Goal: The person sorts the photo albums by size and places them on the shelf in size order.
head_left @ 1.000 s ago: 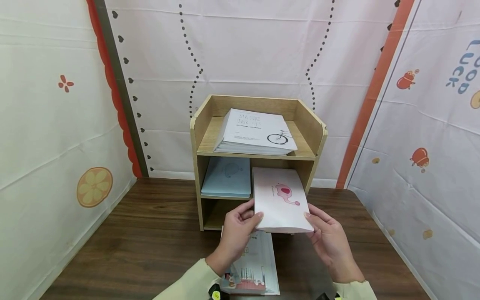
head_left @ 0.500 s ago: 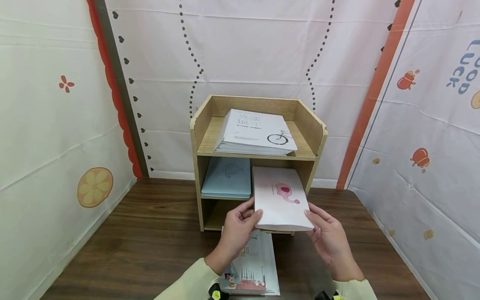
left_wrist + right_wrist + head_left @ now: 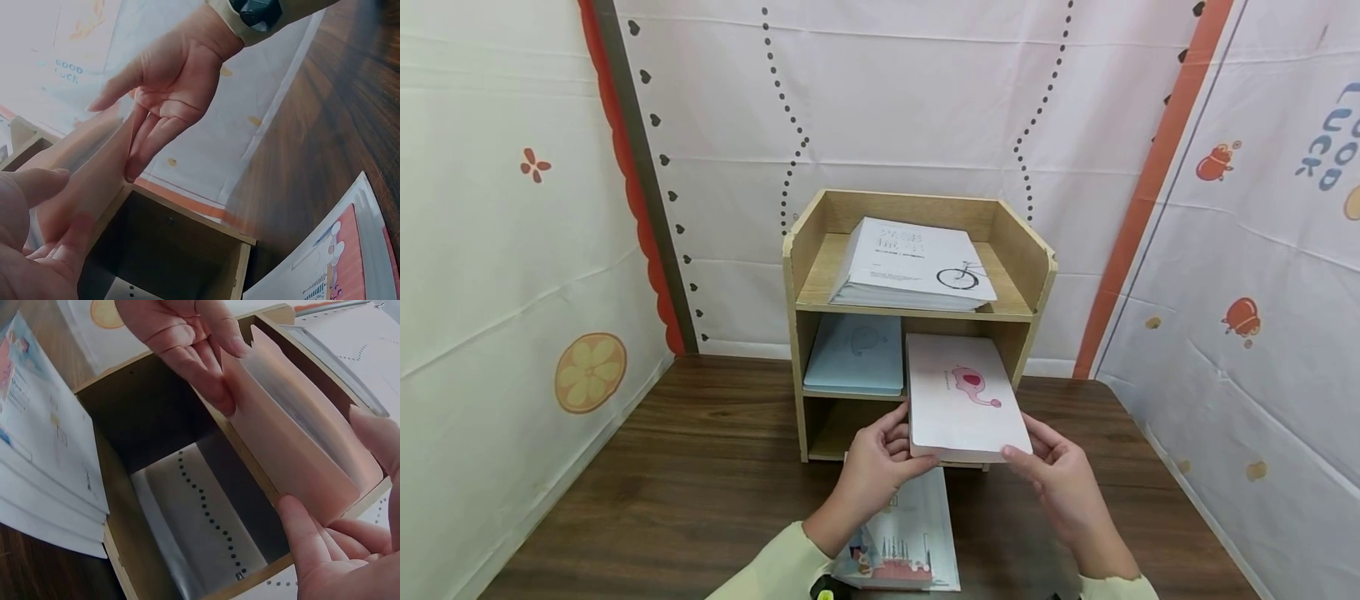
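Note:
A pale pink notebook (image 3: 966,392) with an elephant on its cover lies partly inside the right side of the shelf's middle level, its near end sticking out. My left hand (image 3: 876,467) holds the near left corner, thumb at the front edge and fingers by the underside. At the near right corner my right hand (image 3: 1067,483) grips the notebook the same way. Both wrist views show the pink notebook (image 3: 94,162) between the hands, its page edges slightly parted. Left of it on the same level lies a light blue notebook (image 3: 853,354).
A small wooden shelf (image 3: 797,333) stands on the dark wood table (image 3: 700,483). Its top level bears a stack of white books (image 3: 917,262) with a bicycle picture. Below the hands lie several illustrated books (image 3: 910,533). Printed white cloth (image 3: 880,100) surrounds the table.
Both thumbs have slid from the top of the cover down to the near edge. The notebook's near end has flattened out from its curve; the notebook stays in nearly the same place.

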The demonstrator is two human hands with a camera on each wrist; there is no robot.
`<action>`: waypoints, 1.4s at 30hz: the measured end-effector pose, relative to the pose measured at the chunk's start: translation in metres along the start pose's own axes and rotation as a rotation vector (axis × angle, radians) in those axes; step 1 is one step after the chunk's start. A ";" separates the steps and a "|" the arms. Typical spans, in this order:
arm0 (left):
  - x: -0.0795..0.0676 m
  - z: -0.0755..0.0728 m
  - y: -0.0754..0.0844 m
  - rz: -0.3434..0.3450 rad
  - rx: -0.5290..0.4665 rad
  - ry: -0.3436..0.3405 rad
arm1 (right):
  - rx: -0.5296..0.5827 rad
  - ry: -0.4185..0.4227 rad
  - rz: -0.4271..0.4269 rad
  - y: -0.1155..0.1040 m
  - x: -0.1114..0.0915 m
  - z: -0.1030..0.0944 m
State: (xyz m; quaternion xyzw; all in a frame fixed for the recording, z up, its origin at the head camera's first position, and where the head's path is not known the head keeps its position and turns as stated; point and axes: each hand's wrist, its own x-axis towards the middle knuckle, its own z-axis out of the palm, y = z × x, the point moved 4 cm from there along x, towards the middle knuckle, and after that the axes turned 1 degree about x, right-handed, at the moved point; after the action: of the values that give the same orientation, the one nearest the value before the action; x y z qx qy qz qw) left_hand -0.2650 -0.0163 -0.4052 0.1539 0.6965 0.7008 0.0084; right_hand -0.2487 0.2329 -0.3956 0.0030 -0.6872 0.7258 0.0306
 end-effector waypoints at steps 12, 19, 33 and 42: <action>0.001 0.001 0.002 -0.027 -0.009 -0.015 | -0.055 -0.098 -0.039 0.008 -0.002 -0.004; 0.002 0.001 0.001 -0.035 -0.027 -0.009 | -0.044 -0.102 -0.044 0.006 -0.002 -0.003; 0.005 0.000 0.000 -0.037 0.003 0.004 | 0.019 -0.105 -0.079 0.005 0.000 0.001; 0.007 -0.002 -0.001 -0.039 0.008 0.007 | 0.009 -0.083 -0.049 0.005 0.000 0.001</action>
State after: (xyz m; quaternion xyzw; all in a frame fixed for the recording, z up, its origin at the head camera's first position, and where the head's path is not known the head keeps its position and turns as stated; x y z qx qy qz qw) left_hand -0.2718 -0.0169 -0.4044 0.1380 0.7020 0.6984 0.0189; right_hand -0.2494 0.2313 -0.4007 0.0502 -0.6842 0.7273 0.0199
